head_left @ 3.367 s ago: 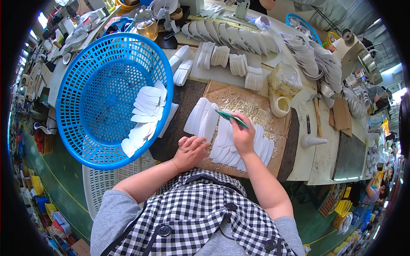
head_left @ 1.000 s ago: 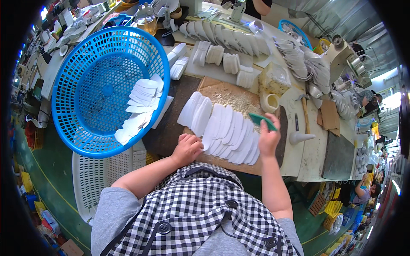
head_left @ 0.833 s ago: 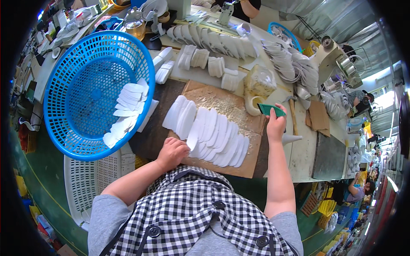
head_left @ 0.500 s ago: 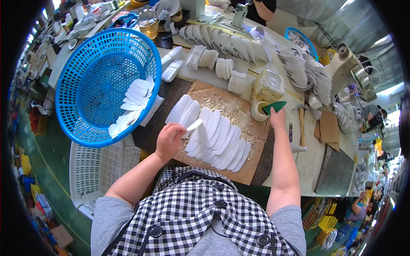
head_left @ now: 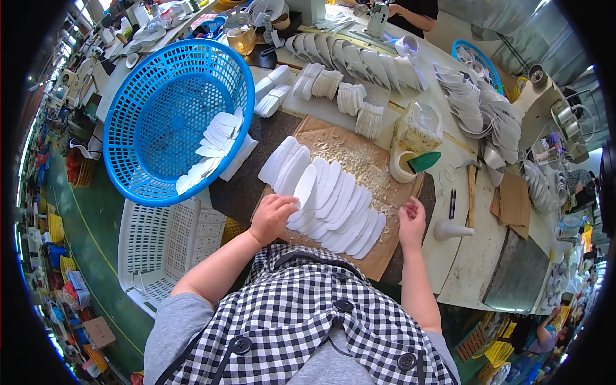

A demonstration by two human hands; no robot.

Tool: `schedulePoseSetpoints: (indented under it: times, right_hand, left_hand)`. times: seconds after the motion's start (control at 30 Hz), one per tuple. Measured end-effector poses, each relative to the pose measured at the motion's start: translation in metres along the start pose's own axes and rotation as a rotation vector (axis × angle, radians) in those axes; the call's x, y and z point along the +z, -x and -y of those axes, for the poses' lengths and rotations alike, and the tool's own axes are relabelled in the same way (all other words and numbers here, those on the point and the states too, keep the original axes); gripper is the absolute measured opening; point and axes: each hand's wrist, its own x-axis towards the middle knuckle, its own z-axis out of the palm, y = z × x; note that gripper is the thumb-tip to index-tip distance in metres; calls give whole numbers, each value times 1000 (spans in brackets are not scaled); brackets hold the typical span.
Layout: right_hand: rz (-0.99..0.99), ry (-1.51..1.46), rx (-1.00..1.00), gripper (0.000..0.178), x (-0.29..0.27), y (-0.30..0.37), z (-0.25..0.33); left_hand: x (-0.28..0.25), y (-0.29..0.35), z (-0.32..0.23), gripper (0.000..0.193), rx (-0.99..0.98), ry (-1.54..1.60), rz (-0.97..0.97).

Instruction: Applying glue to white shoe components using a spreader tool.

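Note:
My left hand point(head_left: 274, 218) pinches the near end of a white insole-shaped piece point(head_left: 305, 186), which stands tilted up between two groups of like pieces. On its right, a row of overlapping white pieces point(head_left: 350, 208) is fanned out over a brown cardboard sheet point(head_left: 313, 131). A stack of the same pieces point(head_left: 282, 163) leans at its far left. My right hand point(head_left: 412, 221) hovers by the cardboard's right edge, fingers loosely apart and holding nothing. Beyond it, a green spreader point(head_left: 424, 162) rests in a cream-coloured cup point(head_left: 400, 168).
At left, a blue basket point(head_left: 115, 141) holds white pieces, above a white crate point(head_left: 154, 240). A glue-crusted block-shaped container point(head_left: 418, 131) stands behind the cup. Right lie a hammer point(head_left: 471, 192), a dark pen-like tool point(head_left: 452, 204) and a white cone point(head_left: 449, 230). A sewing machine point(head_left: 545, 122) stands far right.
My right hand has let go of the green spreader, now left in the cup, and come back toward me. The white piece in my left hand has tipped more upright. The whole view has shifted slightly.

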Motion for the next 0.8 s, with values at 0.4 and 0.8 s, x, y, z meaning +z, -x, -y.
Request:
schedulePoseSetpoints:
  times: [0.4,0.8]
  right_hand:
    - [125,369,150,29,26,35,35]
    - [-25,559,322,32,38,38,33]
  left_hand:
    - [-10,-18,19,27,156,-140,487]
    - [-7,-49,43,34,348,-72,648]
